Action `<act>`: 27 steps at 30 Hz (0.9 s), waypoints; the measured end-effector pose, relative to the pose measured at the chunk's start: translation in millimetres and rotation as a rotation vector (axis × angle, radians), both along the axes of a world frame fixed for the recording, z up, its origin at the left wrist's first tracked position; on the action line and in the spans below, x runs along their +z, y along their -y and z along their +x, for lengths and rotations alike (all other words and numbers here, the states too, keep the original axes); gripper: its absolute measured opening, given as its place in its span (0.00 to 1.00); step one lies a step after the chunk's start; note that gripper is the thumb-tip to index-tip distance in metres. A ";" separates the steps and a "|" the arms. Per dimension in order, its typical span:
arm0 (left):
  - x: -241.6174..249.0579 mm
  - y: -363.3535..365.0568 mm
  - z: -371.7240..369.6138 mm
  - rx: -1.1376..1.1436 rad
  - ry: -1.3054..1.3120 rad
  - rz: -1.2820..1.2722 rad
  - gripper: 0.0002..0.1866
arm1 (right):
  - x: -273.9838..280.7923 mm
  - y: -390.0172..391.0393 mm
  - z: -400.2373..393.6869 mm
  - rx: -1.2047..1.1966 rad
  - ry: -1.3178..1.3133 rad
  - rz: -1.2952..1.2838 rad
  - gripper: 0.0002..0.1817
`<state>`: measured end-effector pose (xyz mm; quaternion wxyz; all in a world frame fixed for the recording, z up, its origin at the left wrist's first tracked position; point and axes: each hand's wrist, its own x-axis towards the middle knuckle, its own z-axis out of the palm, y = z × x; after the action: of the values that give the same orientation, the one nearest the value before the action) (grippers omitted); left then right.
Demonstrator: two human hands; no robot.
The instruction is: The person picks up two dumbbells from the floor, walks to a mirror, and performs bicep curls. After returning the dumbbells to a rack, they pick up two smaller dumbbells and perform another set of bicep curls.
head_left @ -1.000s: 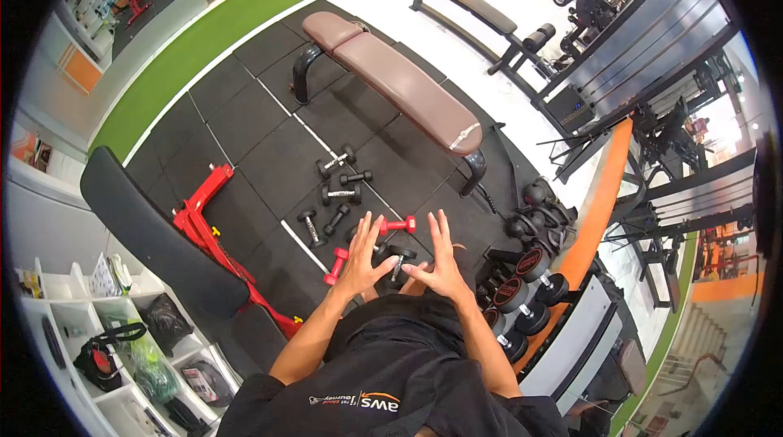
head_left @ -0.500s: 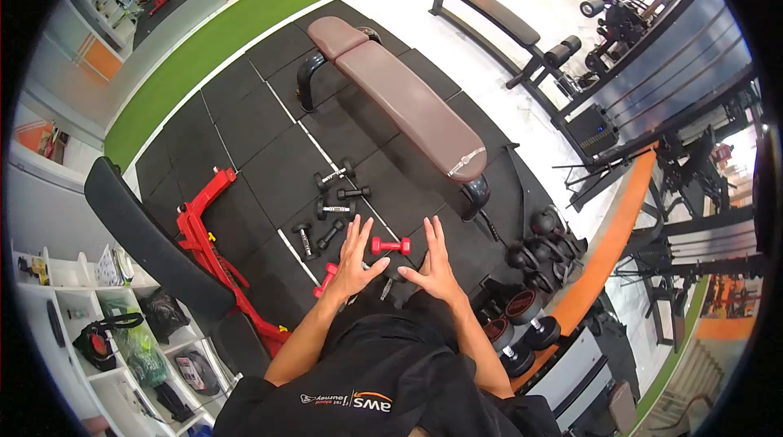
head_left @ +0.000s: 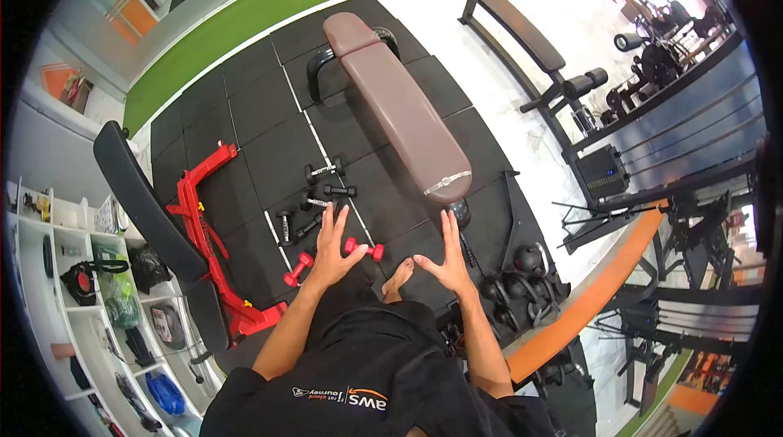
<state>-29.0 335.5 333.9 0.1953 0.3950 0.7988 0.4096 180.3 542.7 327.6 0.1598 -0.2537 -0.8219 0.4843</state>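
My left hand (head_left: 333, 256) is held out in front of my body with its fingers spread, and nothing is in it. Facing it, my right hand (head_left: 449, 264) is likewise open and bare. A red dumbbell (head_left: 364, 249) lies on the floor below and beside my left hand, partly covered by the thumb. Another red dumbbell (head_left: 298, 269) rests to the left of that hand. Beyond are several black dumbbells (head_left: 340, 191), one partly behind my left fingers. My bare foot (head_left: 398, 279) shows on the floor between the hands.
A brown padded bench (head_left: 400, 110) stands ahead on black mats. To the left is a red-framed bench (head_left: 204, 217) with black pads, beside white shelves (head_left: 77, 241). Kettlebells (head_left: 522, 290) cluster at right near an orange-topped ledge (head_left: 587, 298). Another bench (head_left: 514, 25) stands at upper right.
The view has turned and shifted, so the dumbbells and brown bench sit further left relative to my hands. My hands have moved slightly further apart, and my foot has come into view.
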 end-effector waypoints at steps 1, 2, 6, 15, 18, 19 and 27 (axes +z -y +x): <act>0.1 -1.3 0.0 0.018 -0.016 0.000 0.49 | 0.0 -5.2 0.9 -0.008 -0.021 -0.016 0.61; 0.3 -1.3 -0.8 0.036 -0.032 -0.002 0.49 | -0.3 -8.1 0.4 -0.016 -0.040 -0.036 0.61; 9.7 0.3 -1.8 0.129 -0.096 -0.060 0.48 | -5.8 -9.1 -10.9 0.022 -0.110 -0.069 0.61; 1.7 12.0 -15.6 0.355 -0.057 -0.040 0.51 | -2.8 -17.4 -77.0 0.288 -0.029 -0.056 0.60; -14.9 13.9 -24.2 0.431 -0.027 -0.002 0.52 | -3.6 -26.5 -103.5 0.368 0.022 -0.015 0.60; -22.8 12.9 -29.6 0.445 -0.015 0.007 0.52 | -3.5 -31.2 -114.8 0.392 0.040 0.006 0.60; -56.9 8.8 -92.0 0.775 0.028 0.116 0.49 | -3.8 -54.5 -216.4 0.657 0.113 0.052 0.60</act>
<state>-121.0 326.7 277.0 0.0142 0.0688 0.8617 0.5026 -36.1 597.2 323.8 -0.0445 0.0025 -0.8794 0.4741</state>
